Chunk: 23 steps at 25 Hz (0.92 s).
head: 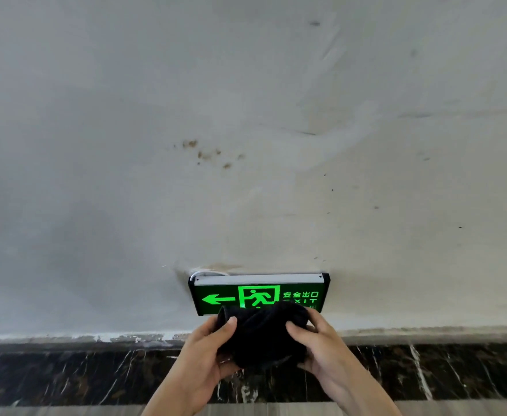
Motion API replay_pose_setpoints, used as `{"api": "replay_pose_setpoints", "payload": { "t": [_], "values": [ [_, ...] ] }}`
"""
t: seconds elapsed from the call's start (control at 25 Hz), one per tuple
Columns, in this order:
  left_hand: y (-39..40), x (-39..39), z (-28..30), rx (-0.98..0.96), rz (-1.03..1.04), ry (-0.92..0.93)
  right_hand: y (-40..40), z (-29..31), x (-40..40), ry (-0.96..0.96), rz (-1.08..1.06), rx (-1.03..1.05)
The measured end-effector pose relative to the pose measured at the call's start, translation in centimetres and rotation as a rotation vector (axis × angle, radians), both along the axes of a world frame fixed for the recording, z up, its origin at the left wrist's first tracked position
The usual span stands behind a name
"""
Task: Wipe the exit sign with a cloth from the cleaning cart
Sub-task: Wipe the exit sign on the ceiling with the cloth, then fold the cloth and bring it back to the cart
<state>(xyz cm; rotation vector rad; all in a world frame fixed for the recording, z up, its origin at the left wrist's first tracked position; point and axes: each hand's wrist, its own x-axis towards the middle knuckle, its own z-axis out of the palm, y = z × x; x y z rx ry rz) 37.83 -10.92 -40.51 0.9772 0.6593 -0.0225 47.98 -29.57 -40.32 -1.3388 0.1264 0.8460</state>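
Note:
A lit green exit sign with a left arrow and a running figure is fixed low on a white wall, framed in black with a grey top bar. Directly in front of its lower edge I hold a bunched black cloth with both hands. My left hand grips the cloth's left side, thumb on top. My right hand grips its right side. The cloth hides the sign's bottom right part, including some of the lettering. Whether the cloth touches the sign cannot be told.
The white wall carries brown stains and scuff marks above the sign. A dark marble skirting band runs along the wall's base. A white cable loops out behind the sign's top left corner.

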Motion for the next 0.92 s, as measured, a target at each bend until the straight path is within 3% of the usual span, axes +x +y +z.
{"api": "replay_pose_setpoints", "payload": {
  "t": [0.28,0.64,0.8,0.92],
  "values": [
    [-1.7,-1.2,15.6,0.119,0.011,0.020,-2.0,14.7,-2.1,0.188,-0.071,0.103],
    [-4.3,-5.3,37.5,-0.003,0.072,-0.029,-4.2,37.5,-6.9,0.107,-0.061,0.170],
    [-6.3,-7.9,43.6,0.019,-0.037,-0.087,-5.8,43.3,-8.5,0.037,-0.076,0.164],
    [-8.1,-9.2,45.1,0.102,-0.059,-0.092,-7.4,45.5,-9.5,0.039,-0.078,0.182]
  ]
}}
